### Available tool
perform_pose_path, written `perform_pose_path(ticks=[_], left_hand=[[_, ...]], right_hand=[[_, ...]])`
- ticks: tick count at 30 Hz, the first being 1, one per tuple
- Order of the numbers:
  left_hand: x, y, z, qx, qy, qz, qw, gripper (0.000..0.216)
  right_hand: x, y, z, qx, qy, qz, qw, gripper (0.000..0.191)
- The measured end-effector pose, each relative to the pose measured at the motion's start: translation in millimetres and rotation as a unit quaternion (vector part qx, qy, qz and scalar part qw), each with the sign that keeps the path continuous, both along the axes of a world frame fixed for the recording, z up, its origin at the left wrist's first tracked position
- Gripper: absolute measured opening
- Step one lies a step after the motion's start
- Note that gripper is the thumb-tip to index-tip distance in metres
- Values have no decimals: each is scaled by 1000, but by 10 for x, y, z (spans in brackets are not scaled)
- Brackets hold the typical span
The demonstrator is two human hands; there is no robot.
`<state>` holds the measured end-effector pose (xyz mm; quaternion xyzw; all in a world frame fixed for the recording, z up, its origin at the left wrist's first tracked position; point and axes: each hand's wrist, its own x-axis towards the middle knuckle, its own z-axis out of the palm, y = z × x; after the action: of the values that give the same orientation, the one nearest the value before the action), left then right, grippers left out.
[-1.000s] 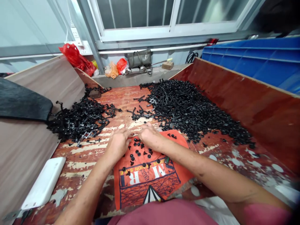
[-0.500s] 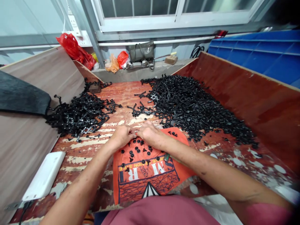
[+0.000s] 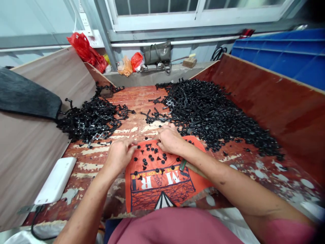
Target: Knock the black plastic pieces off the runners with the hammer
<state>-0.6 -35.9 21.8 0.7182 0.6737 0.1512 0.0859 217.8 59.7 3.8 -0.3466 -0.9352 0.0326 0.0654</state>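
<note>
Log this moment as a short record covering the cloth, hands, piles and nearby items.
Orange cloth: printed, on the worn red table, scattered with small black pieces
Left hand: fingers curled at the cloth's far left corner; anything held is not discernible
Right hand: curled over the cloth's far edge; grip hidden
Left pile: black parts beside the wood-grain board
Right pile: larger, also black parts
White device: at left, black cable at its near end
</note>
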Motion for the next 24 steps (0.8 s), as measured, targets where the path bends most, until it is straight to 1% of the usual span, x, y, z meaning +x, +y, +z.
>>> perform_pose_path(ticks=[2,4,8,10,12,14,16,21,23,24], left_hand=[[-57,-126,22,12,-8,18,1000,16],[-60,-258,18,0,-24,16,1000,16],[113,-453,-49,-56,-46,3,997,19],[249,-482,-79,-71,-24,6,997,17],[374,-476,-88,-80,22,18,996,16],[465,-462,-82,-88,70,29,993,18],[516,-461,-74,-93,99,29,990,22],[541,-545,-121,-94,97,13,991,29],[539,-598,-158,-89,90,-9,992,28],[536,-626,-176,-83,88,-23,992,27]], right_hand=[[33,5,15,1,-1,-7,1000,13],[62,-3,49,-1,1,-15,1000,13],[13,-52,126,-12,12,-8,1000,20],[-77,-86,133,-24,9,8,1000,20],[-181,-113,113,-37,2,14,999,20],[-262,-117,77,-48,-3,4,999,21],[-301,-84,40,-62,-8,-14,998,23],[-284,106,-33,-139,-41,-31,989,21],[-279,163,-51,-164,-50,-34,985,29],[-277,176,-54,-168,-48,-36,984,29]])
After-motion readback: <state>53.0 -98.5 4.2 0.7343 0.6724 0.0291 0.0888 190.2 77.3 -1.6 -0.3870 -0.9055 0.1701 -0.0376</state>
